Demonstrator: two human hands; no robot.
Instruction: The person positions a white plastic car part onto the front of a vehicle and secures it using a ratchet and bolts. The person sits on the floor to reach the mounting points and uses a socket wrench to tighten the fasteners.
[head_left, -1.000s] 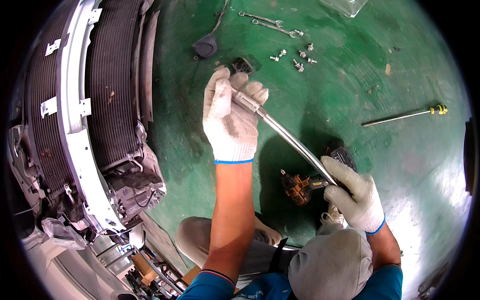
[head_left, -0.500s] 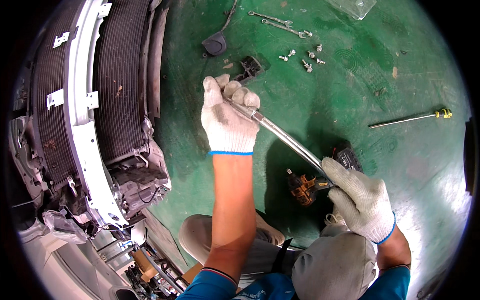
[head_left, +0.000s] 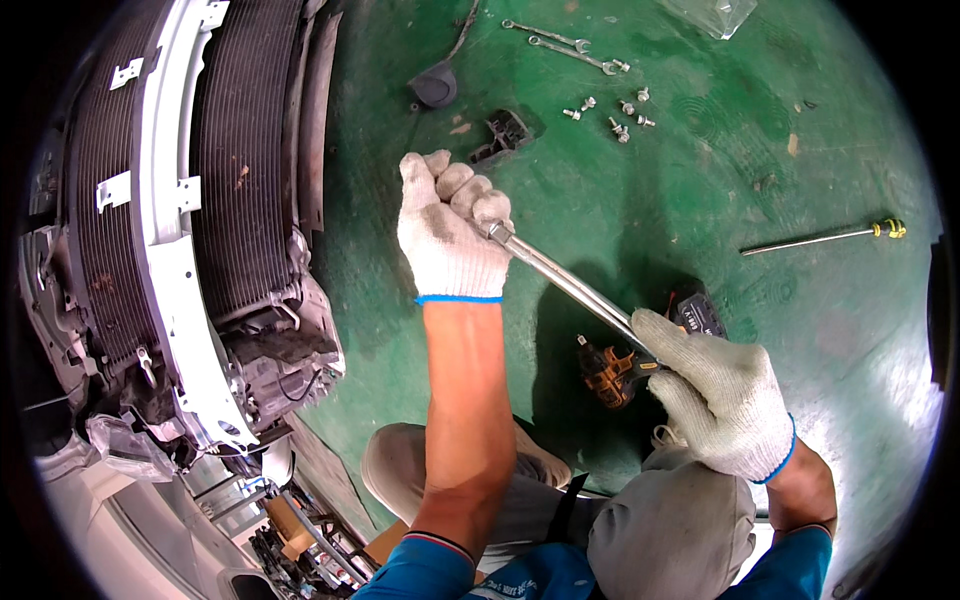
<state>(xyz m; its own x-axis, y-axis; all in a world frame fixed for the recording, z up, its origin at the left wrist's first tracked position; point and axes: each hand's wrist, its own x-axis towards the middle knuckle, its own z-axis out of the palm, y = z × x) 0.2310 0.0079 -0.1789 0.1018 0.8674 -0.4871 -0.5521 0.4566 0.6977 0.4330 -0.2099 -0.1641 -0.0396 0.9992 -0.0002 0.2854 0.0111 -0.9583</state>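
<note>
My left hand, in a white knit glove with a blue cuff, is closed round one end of a long chrome torque wrench. The tool slants down to the right into my right hand, gloved likewise, its fingers closed on the other end. Both ends of the tool are hidden by the gloves. Just beyond my left hand lies a black plastic bracket. Below the tool's right part, an orange and black cordless driver rests on the floor, partly covered by my right hand.
A car's opened front with radiator and white crossbeam fills the left. On the green floor lie two combination spanners, several bolts, a black horn-like part, a screwdriver and a clear plastic bag.
Both hands have shifted slightly left with the torque wrench. My left hand has turned a little, showing more of the collar beside it. My grip is kept at both ends.
</note>
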